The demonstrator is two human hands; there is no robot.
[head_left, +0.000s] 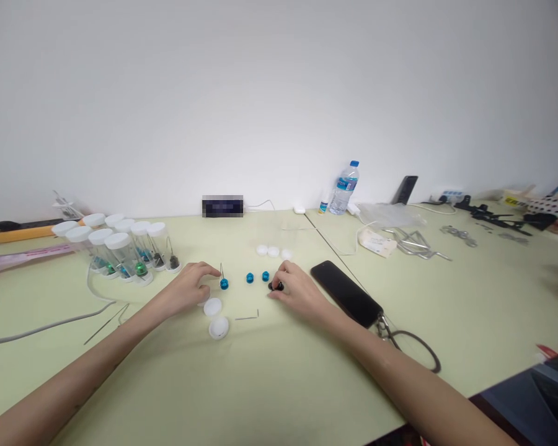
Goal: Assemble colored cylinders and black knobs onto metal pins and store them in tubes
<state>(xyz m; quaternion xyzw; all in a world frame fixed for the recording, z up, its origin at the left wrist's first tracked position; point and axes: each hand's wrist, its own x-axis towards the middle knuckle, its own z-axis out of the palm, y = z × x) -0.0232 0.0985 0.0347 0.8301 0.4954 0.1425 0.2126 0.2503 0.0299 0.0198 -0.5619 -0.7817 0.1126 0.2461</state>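
Observation:
My left hand [190, 288] is open, its index finger stretched towards a thin bent metal rod that stands up from a blue knob-like part [224, 284]. Whether the fingertip touches the rod, I cannot tell. Between thumb and fingertips, my right hand [298, 291] holds a small black round part [276, 286] low over the table. Two more blue knob-like parts, a left one [250, 278] and a right one [265, 276], sit between my hands. Closer to me lie a small L-shaped hex key [247, 318] and two white round caps, one [212, 306] behind the other [219, 328].
Several clear tubes with white lids [119, 241] stand at left. Three white discs [273, 251] lie beyond the blue parts. A phone [346, 293] with a strap is beside my right forearm. A water bottle [345, 189] leans near the wall; metal brackets [416, 243] lie farther right.

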